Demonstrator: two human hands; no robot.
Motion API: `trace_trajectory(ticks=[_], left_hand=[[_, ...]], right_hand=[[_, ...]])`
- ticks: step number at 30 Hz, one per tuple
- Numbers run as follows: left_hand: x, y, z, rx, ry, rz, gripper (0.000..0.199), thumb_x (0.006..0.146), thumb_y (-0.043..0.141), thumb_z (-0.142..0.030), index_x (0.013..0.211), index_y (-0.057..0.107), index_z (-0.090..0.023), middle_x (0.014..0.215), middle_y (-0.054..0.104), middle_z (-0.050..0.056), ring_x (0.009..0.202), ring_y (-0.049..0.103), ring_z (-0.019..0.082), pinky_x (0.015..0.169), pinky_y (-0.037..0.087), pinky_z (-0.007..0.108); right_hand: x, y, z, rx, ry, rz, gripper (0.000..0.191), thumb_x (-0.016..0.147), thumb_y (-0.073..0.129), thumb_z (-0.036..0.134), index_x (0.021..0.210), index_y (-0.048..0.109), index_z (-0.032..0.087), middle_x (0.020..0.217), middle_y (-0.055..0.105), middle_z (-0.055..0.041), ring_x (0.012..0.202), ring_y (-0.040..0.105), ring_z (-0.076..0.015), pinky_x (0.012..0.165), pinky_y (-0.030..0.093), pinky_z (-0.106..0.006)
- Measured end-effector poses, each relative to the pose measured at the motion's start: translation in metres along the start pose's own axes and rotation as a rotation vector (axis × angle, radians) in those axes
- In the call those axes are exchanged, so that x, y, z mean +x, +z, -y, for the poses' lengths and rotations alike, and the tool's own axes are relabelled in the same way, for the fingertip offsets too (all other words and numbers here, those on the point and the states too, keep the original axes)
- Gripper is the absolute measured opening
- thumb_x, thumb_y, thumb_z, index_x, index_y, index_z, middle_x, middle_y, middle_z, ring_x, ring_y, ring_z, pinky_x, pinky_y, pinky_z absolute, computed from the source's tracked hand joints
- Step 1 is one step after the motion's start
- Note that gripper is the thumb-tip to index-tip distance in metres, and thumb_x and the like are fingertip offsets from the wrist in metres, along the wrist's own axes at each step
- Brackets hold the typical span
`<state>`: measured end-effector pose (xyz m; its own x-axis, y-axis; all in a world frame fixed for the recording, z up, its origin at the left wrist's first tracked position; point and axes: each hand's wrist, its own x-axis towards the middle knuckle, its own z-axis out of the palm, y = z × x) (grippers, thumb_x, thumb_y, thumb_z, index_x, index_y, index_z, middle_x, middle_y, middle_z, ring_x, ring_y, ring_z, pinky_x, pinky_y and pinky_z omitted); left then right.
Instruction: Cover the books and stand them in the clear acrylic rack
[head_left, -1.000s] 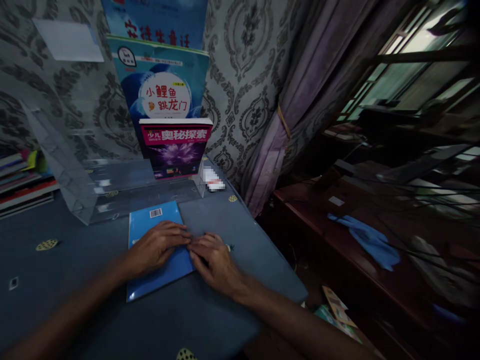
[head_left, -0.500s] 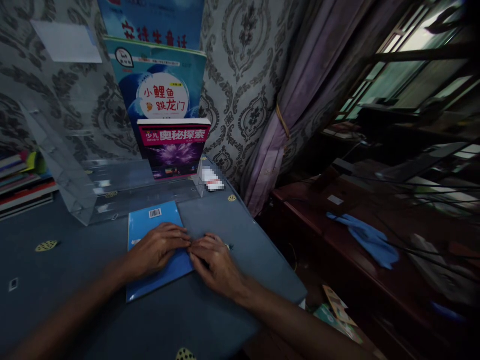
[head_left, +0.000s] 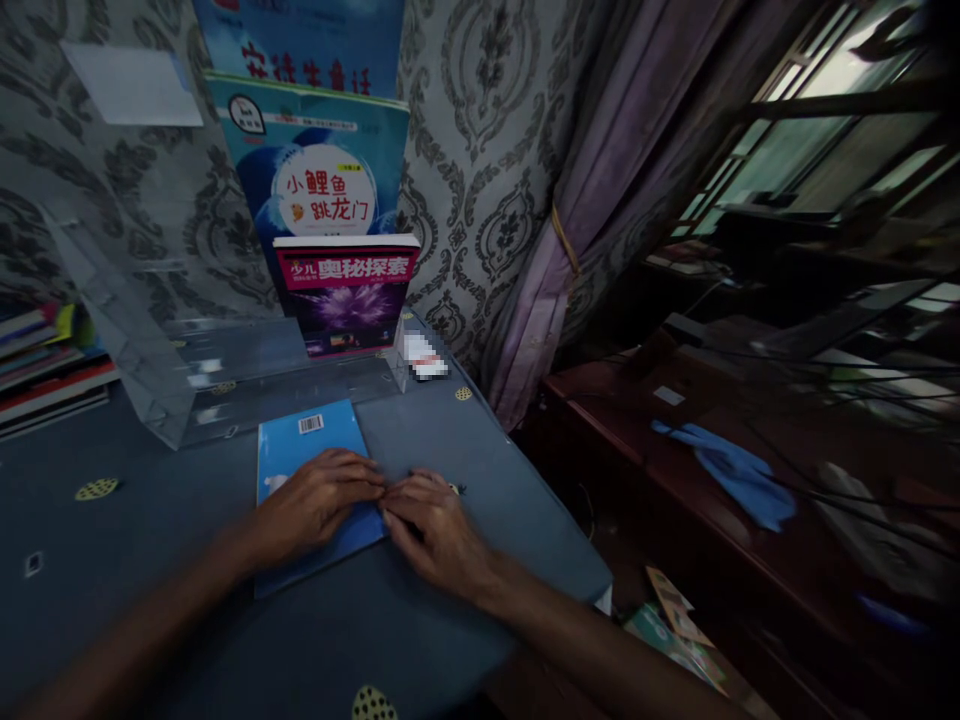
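Observation:
A blue book (head_left: 300,445) with a barcode near its top edge lies flat on the grey-blue tabletop (head_left: 480,450). Across its middle rests my left hand (head_left: 322,500), fingers pressed together and pointing right. My right hand (head_left: 431,520) is at the book's right edge, its fingers bent together and its fingertips meeting those of my left hand. Whatever lies between the fingertips is too small to make out. Behind the book stands a clear acrylic rack (head_left: 165,390), with a purple-and-pink book (head_left: 352,310) upright at its right side.
Taller blue books (head_left: 322,150) stand behind the purple one, against the patterned wall. Stacked books (head_left: 52,370) sit at the far left. A small white item (head_left: 425,357) lies beside the rack. Right of the table are a curtain (head_left: 540,290) and a dark red surface holding a blue cloth (head_left: 731,470).
The view has shifted very slightly. Both hands keep nearly the same pose at the blue book's right edge.

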<state>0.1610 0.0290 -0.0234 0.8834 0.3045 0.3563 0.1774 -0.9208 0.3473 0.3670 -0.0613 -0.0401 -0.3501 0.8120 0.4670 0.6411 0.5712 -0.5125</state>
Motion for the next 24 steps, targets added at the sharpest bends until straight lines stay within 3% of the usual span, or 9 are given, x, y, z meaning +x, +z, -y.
trace_trajectory(ticks=[7,17,24], left_hand=[[-0.004,0.006,-0.006,0.018,0.011,-0.025,0.034,0.098,0.045,-0.013,0.121,0.067,-0.023,0.120,0.072,0.006,0.119,0.061,0.022,0.100,0.049,0.043],[-0.008,0.006,-0.016,0.080,-0.039,0.044,0.035,0.098,0.044,-0.013,0.122,0.066,-0.024,0.125,0.070,0.005,0.121,0.060,0.021,0.107,0.043,0.046],[-0.009,0.007,-0.024,0.104,-0.039,0.037,0.035,0.097,0.044,-0.012,0.125,0.064,-0.022,0.125,0.070,0.006,0.120,0.061,0.022,0.104,0.046,0.046]], right_hand=[[-0.002,-0.003,0.002,0.055,0.004,-0.012,0.020,0.095,0.051,0.017,0.085,0.068,0.020,0.088,0.077,-0.0042,0.088,0.071,-0.0185,0.100,0.044,-0.039],[-0.007,-0.005,0.004,0.085,-0.017,-0.018,0.020,0.096,0.051,0.017,0.086,0.068,0.021,0.088,0.077,-0.0037,0.086,0.071,-0.0176,0.103,0.044,-0.039],[-0.010,-0.005,0.003,0.060,-0.036,-0.007,0.018,0.095,0.053,0.016,0.087,0.069,0.020,0.090,0.078,-0.0042,0.088,0.071,-0.0178,0.102,0.044,-0.039]])
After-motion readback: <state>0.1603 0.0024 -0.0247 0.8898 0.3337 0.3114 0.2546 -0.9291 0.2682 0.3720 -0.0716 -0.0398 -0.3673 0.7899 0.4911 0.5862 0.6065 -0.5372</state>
